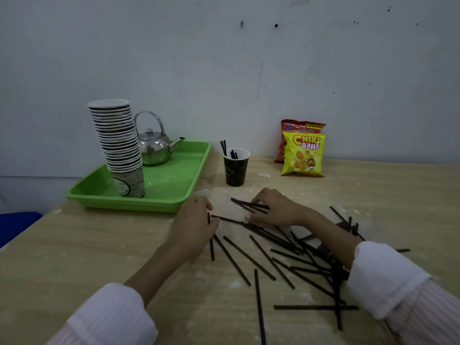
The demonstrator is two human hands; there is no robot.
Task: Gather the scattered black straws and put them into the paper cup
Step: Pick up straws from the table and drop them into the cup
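Some of the thin black straws (316, 307) on the pale wooden bench (74, 257) run under the right white sleeve (383, 277). One straw runs off the bottom edge. The dark paper cup (235, 170) hides the low ends of the straws standing in it. The print on its side is too dark to read.

The left hand (193, 221) covers the middle of a straw. Its fingers (202, 202) curl under, so its hold cannot be told.

The yellow snack bag (302, 154) covers most of the red snack bag (290, 125). The tall stack of paper cups (117, 140) hides part of the shiny metal kettle (154, 148). A blue thing (17, 225) is cut off at the left edge.
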